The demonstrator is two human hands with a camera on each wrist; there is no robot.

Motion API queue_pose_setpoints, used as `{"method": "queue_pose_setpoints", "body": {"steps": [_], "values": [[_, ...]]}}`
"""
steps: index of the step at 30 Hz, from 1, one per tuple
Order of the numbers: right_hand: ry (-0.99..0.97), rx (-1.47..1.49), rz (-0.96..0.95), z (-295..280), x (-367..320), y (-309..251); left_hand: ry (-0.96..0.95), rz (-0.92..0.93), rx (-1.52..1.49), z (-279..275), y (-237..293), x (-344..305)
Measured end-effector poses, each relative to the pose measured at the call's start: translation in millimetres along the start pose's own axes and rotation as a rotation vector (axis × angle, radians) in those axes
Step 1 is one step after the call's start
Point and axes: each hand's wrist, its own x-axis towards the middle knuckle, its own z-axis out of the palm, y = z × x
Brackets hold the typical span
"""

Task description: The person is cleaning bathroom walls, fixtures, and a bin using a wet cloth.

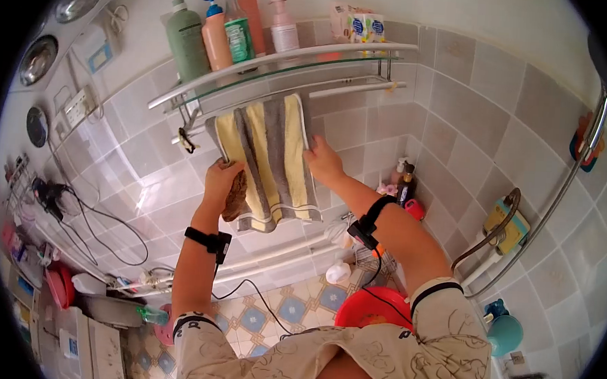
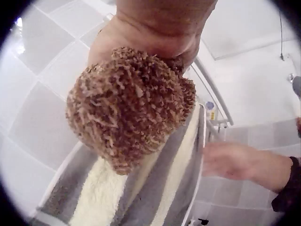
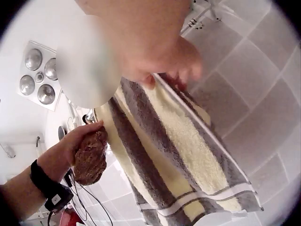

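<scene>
In the upper middle of the head view, the left hand (image 1: 220,180) is gripping one shaggy brown cloth (image 1: 234,198) at the left edge of one yellow-and-grey striped towel (image 1: 273,147), and the right hand (image 1: 325,163) is pinching the towel's right edge. Above them, a shelf (image 1: 290,56) is carrying four bottles (image 1: 185,42), three of them pump-topped, their contents not showing clearly, while packets (image 1: 368,28) are standing toward its right end. At lower centre, one red basin (image 1: 349,311) is holding something yellowish, too indistinct to name.
</scene>
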Motion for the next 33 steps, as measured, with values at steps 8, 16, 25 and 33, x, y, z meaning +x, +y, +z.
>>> {"method": "queue_pose_setpoints", "body": {"steps": [8,16,25,33], "values": [[0.067,0.161,-0.233,-89.6,45.4,-33.4,0.028,0.123,-0.223,-12.9,49.2,14.2],[0.591,0.316,-0.002,-149.5,133.1,-14.5,-0.127,0.109,-0.248,11.7,89.7,32.5],[0.617,-0.376,0.068,-169.5,97.5,42.2,-0.236,0.095,-0.041,44.6,47.2,46.7],[0.588,-0.094,0.184,-152.5,75.3,53.0,-0.389,0.020,-0.077,53.2,-5.9,51.2]]}}
